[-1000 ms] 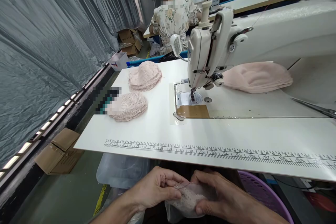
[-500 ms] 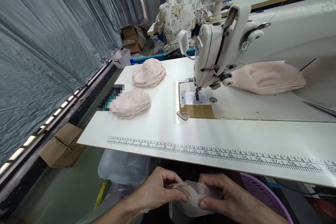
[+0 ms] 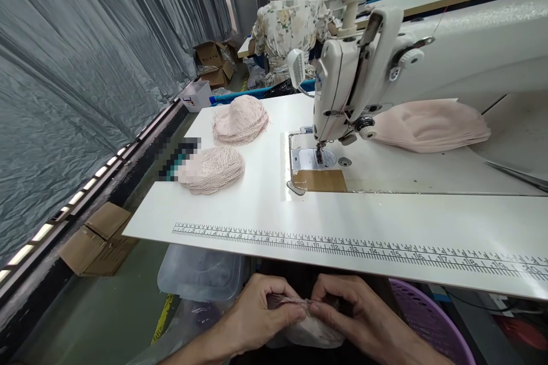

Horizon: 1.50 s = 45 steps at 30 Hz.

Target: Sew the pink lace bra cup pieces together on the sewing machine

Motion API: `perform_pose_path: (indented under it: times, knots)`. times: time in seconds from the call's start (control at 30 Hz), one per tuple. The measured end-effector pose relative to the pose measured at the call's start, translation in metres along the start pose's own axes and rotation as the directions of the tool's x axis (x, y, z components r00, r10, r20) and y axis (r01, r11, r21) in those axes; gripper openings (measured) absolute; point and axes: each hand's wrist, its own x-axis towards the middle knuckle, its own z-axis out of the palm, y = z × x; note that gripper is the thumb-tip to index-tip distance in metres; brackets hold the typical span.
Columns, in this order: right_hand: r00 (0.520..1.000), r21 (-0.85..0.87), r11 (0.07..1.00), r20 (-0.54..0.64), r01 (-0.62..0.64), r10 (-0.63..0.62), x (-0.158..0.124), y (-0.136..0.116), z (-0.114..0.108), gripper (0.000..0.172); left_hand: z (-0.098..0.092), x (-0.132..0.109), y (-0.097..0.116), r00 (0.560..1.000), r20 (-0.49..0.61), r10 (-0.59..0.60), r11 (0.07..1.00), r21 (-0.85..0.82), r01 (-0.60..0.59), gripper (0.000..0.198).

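Note:
Below the table's front edge, my left hand (image 3: 268, 311) and my right hand (image 3: 345, 308) pinch the edge of a pale pink fabric piece (image 3: 314, 331) between thumbs and fingers, close together. The cloth hangs below the fingers, and part of it is hidden by them. On the white table (image 3: 265, 211) at the left lie two stacks of pink fabric pieces, a nearer stack (image 3: 212, 170) and a farther stack (image 3: 240, 120). Smooth pink cup-shaped pieces (image 3: 432, 125) are stacked under the arm of the white sewing machine (image 3: 342, 85).
A printed ruler (image 3: 342, 245) runs along the table's front. Scissors (image 3: 518, 177) lie at the right. Beneath the table are a clear plastic bin (image 3: 201, 271) and a purple basket (image 3: 432, 319). A cardboard box (image 3: 94, 239) stands on the floor. Ahead sits a person (image 3: 285, 28) in a floral top.
My right hand has moved left and now pinches the fabric's edge right beside my left hand. The left hand has stayed about where it was. The view has shifted slightly.

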Motion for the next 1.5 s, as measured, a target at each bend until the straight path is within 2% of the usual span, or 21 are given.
perform_pose_path:
  times: [0.17,0.3,0.37,0.53,0.7,0.87,0.97,1.2,1.5]
  knots:
    - [0.994,-0.007,0.998,-0.079,0.07,-0.07,-0.004,-0.005,0.0,0.027,-0.001,-0.001,0.009,0.997,-0.036,0.073,0.99,0.125,-0.068,0.015]
    - [0.999,-0.011,0.999,-0.019,0.038,-0.038,-0.008,-0.007,-0.002,0.016,0.001,-0.006,0.012,0.983,-0.043,0.177,0.958,0.237,-0.162,0.016]
    - [0.999,-0.004,0.999,-0.004,0.047,-0.047,-0.009,-0.008,-0.002,0.017,0.003,-0.008,0.012,0.975,-0.06,0.213,0.937,0.295,-0.186,0.015]
    - [0.988,-0.039,0.989,-0.046,0.142,-0.144,-0.007,-0.005,-0.002,0.025,0.005,-0.009,0.013,0.984,-0.095,0.152,0.93,0.352,-0.11,0.009]
    - [0.989,-0.109,0.985,-0.042,0.134,-0.139,-0.009,-0.008,0.0,0.021,0.006,-0.009,0.018,0.993,-0.077,0.086,0.925,0.378,-0.051,0.006]
    - [0.995,-0.185,0.98,-0.063,0.068,-0.081,-0.011,-0.009,0.0,0.02,0.007,-0.01,0.017,0.996,-0.066,0.055,0.915,0.402,-0.024,0.005]
    - [0.997,-0.159,0.987,-0.059,0.032,-0.042,-0.012,-0.004,0.0,0.021,0.006,-0.011,0.015,0.998,-0.057,0.022,0.923,0.384,0.002,0.007]
    - [1.0,-0.048,0.999,0.015,0.007,-0.006,-0.012,0.004,0.0,0.032,0.005,-0.008,0.011,0.998,-0.038,0.051,0.945,0.324,-0.036,0.004]
    - [1.0,-0.082,0.997,0.012,0.009,-0.008,-0.018,0.002,-0.001,0.017,0.006,-0.005,0.006,0.996,-0.063,0.056,0.942,0.335,-0.032,0.008]
